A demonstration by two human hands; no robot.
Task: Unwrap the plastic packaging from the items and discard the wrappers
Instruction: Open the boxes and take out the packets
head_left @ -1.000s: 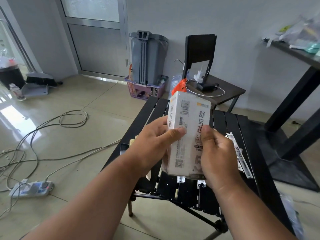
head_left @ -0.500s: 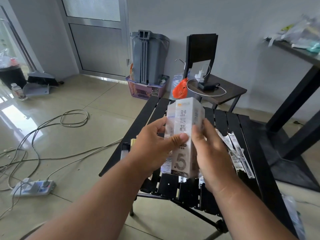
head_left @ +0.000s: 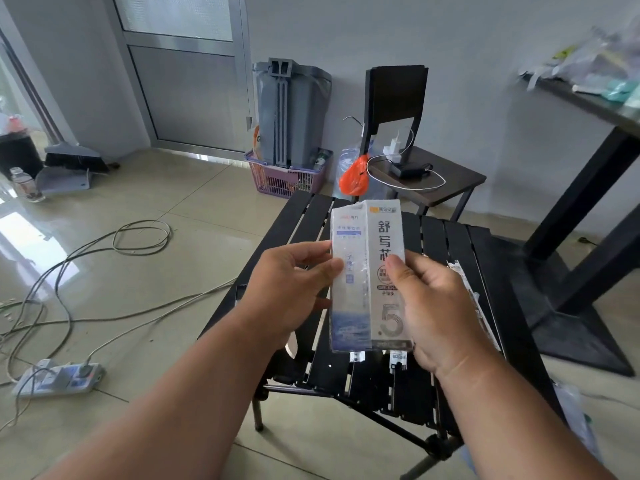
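Note:
I hold a tall white box (head_left: pixel 367 271) wrapped in clear plastic upright above the black slatted table (head_left: pixel 446 244). It bears grey printed characters and a large "5". My left hand (head_left: pixel 291 289) grips its left side, thumb on the front face. My right hand (head_left: pixel 436 306) grips the right side, thumb pressed on the front. Several long white wrapped strips (head_left: pixel 471 299) lie on the table to the right, partly hidden behind my right hand.
A chair with a charger and white cable (head_left: pixel 408 168) stands behind the table, next to an orange bag (head_left: pixel 353 181). A grey bin (head_left: pixel 291 112) stands in a purple basket (head_left: pixel 284 181). Cables and a power strip (head_left: pixel 59 377) lie on the floor at left. A black table (head_left: pixel 588 109) at right.
The box has turned in my hands: first its barcode side faced me, then a corner edge, now the front with the "5". Both hands kept hold.

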